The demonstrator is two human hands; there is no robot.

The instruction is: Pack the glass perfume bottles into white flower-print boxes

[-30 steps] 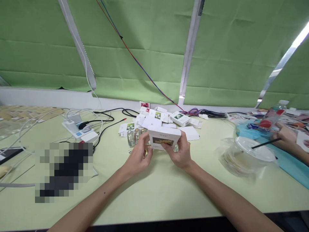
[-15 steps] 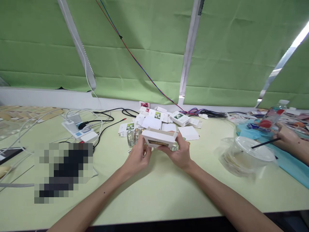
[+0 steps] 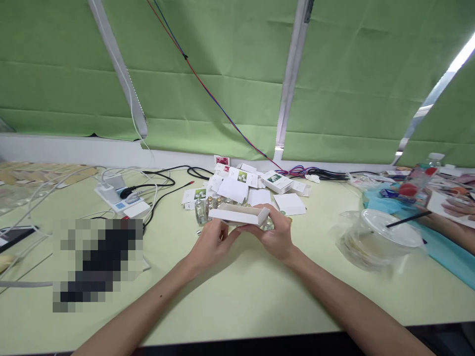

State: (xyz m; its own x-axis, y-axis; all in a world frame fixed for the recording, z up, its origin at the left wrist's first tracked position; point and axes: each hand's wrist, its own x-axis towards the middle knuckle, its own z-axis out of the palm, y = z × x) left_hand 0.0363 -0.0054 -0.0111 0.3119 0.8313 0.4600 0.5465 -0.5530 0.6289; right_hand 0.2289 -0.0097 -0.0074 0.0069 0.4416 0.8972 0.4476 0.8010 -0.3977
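Observation:
Between my two hands is a small white cardboard box (image 3: 237, 216), tilted so that its open top faces me and away. My left hand (image 3: 211, 242) grips the box's left end, thumb underneath. At the other end my right hand (image 3: 276, 235) is closed on it, thumb along the lower edge. Just behind the box stand several small glass bottles (image 3: 201, 211), partly hidden by it. Beyond them lies a pile of white cartons (image 3: 233, 189), some printed with flowers, one of them a closed carton (image 3: 277, 182).
Left are a power strip (image 3: 120, 195) with plugs and cables, and a blurred-out dark patch (image 3: 100, 262). On the right stands a lidded plastic tub (image 3: 389, 235) with a black straw. A co-worker's hand (image 3: 462, 207) holds something white and flat beside a blue sheet (image 3: 441, 242).
The box in my hands has tipped, so its printed face no longer shows and its inside shows more. At the right, the co-worker's hand has moved and now holds a white flat thing.

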